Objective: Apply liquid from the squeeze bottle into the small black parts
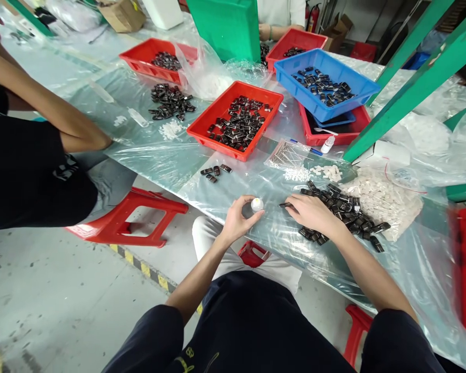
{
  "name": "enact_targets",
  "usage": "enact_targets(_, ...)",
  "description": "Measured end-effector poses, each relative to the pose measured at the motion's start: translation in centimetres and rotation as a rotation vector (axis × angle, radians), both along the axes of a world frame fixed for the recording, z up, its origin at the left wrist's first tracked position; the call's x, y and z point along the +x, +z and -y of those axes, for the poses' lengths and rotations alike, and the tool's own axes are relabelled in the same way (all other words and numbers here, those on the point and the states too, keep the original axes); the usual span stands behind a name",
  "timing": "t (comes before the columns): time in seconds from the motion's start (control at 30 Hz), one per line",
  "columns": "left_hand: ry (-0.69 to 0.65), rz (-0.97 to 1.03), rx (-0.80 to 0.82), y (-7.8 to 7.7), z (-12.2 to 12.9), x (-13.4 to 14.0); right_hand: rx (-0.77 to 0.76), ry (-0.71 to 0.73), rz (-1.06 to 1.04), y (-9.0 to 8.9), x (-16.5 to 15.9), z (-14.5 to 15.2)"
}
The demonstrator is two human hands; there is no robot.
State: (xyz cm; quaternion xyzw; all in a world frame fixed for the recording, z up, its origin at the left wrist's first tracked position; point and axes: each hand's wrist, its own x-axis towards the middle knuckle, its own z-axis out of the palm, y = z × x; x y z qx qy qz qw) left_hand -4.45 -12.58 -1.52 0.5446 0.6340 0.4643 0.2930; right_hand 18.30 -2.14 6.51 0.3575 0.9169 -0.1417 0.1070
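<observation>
My left hand (239, 216) is closed round a small round white bottle (257, 204) with a yellowish spot at its centre, seen from above. To its right, my right hand (308, 211) rests low over the table with a small black plastic part (286, 205) at its fingertips. Beside and beneath that wrist spreads a heap of similar black parts (347, 210). Beyond it lie small white pieces (328, 172) and a clear bag of thin metal pins (285, 154). Several black parts (216, 170) lie apart, up and left of my left hand.
A red tray (194, 127) of black parts stands ahead; a blue tray (295, 90) sits stacked on a red one at right. A large bag of pale pieces (388, 199) lies at right, near a green post (399, 93). A co-worker's arm (50, 103) leans on the table at left.
</observation>
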Motion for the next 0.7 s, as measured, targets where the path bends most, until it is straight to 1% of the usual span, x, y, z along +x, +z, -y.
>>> enact_targets(0.1, -0.056, -0.009, -0.015, 0.4, -0.1, -0.2, 0.005, 0.007, 0.005, 0.0, 0.1, -0.1)
enact_targets(0.2, -0.136, -0.074, -0.031, 0.8, 0.2, -0.7, 0.001, 0.01, 0.0, 0.0, 0.1, -0.2)
enact_targets(0.27, -0.202, -0.118, -0.026, 1.0, 0.4, -1.8, -0.006, 0.004, -0.007, 0.2, 0.2, -0.3)
enact_targets(0.3, -0.219, -0.143, -0.012, 1.1, 0.3, -2.7, -0.011, -0.002, -0.009, 0.4, 0.3, -0.3)
enact_targets(0.33, -0.208, -0.176, 0.011, 1.1, 0.1, -3.8, -0.018, -0.007, -0.012, 0.6, 0.4, -0.4)
enact_targets(0.37, -0.164, -0.218, 0.04, 1.1, -0.4, -5.0, -0.024, -0.011, -0.014, 0.8, 0.5, -0.4)
enact_targets(0.4, -0.089, -0.27, 0.071, 1.1, -1.2, -6.3, -0.028, -0.014, -0.018, 1.0, 0.6, -0.4)
enact_targets(0.47, 0.103, -0.383, 0.126, 0.8, -3.3, -9.0, -0.027, -0.018, -0.033, 1.3, 0.8, -0.5)
enact_targets(0.5, 0.133, -0.429, 0.133, 0.6, -4.6, -10.1, -0.024, -0.02, -0.042, 1.5, 0.9, -0.5)
enact_targets(0.53, 0.132, -0.464, 0.135, 0.3, -5.8, -11.0, -0.021, -0.023, -0.053, 1.6, 1.0, -0.5)
enact_targets(0.6, 0.073, -0.512, 0.123, -0.3, -7.9, -12.3, -0.024, -0.021, -0.075, 1.8, 1.1, -0.5)
enact_targets(0.7, -0.02, -0.577, 0.11, -1.1, -9.7, -13.6, -0.056, 0.0, -0.099, 2.2, 1.3, -0.5)
